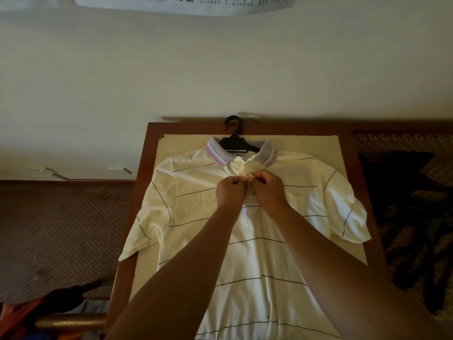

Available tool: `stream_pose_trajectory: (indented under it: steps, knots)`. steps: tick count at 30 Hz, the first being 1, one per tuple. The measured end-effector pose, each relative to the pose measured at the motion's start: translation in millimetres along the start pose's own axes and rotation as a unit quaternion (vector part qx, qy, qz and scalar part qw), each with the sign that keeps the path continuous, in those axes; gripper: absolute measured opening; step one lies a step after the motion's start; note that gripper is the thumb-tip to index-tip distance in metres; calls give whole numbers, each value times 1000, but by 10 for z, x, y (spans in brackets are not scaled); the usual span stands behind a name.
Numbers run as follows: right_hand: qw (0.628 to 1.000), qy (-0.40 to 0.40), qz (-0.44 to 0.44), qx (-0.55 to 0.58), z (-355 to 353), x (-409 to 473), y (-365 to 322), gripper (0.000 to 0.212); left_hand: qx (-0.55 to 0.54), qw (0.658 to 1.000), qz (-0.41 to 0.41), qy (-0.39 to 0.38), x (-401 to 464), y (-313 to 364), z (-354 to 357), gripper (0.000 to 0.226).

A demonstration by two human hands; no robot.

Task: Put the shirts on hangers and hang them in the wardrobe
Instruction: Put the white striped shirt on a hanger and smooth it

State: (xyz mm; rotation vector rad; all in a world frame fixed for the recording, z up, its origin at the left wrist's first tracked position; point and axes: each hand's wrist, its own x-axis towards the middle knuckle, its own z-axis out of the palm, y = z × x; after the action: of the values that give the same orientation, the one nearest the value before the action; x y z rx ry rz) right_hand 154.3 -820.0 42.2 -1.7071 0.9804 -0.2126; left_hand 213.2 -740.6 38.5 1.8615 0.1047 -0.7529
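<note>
Both hands, left hand (pixel 230 190) and right hand (pixel 268 187), pinch the polo shirt (pixel 245 241) placket, probably buttoning it so it stays on the black hanger (pixel 236 141) poking out at 12 o'clock, flat on the table (pixel 353 168).

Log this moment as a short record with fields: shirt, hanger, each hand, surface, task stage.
shirt: cream polo shirt with thin dark stripes, lying flat, front up
hanger: black hanger inside the collar, hook sticking out past it
left hand: left hand pinches the placket below the collar
right hand: right hand pinches the same placket
surface: table with wooden rim and pale top
task stage: hanger in, shirt not yet hung; no wardrobe in view
</note>
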Motion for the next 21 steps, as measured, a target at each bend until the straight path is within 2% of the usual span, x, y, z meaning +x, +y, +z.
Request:
stream_pose_trajectory:
  steps: [3, 6, 12, 17, 21]
  knots:
    - [1000, -14, -4, 2, -38, 6, 5, 14, -3, 1000, -2, -2, -13, 26, -16, 18]
    - [998, -37, 19, 55, -101, 38, -11, 18, 0, 1000, 1, -5, -21, 44, -36, 16]
    - [991, -90, 51, 80, -169, 76, -113, 8, -49, 998, -18, -20, -11, 57, -66, 26]
    - [991, -99, 59, 66, -187, 90, -142, 8, -68, 997, -19, -29, 16, 80, -81, 24]
    - [992, -88, 57, 65, -156, 93, -116, 7, -26, 999, -6, -18, 38, 74, -80, 15]
